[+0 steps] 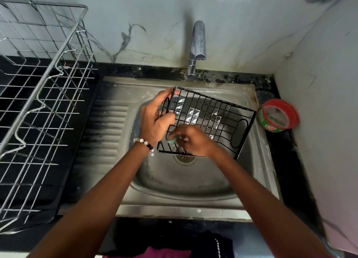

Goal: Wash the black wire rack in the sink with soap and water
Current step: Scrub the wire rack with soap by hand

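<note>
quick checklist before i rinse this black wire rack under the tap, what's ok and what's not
1. Black wire rack held over the steel sink: ok, left hand grips its left edge.
2. Scrubbing under way: ok, right hand presses a small green scrubber on the near wires.
3. Soap on wires: ok, films glisten in several grid cells.
4. Chrome tap running: not ok, no water visible.
5. Drain clear: cannot tell, partly hidden.
6. Red-rimmed soap tub within reach: ok, at the sink's right.
</note>
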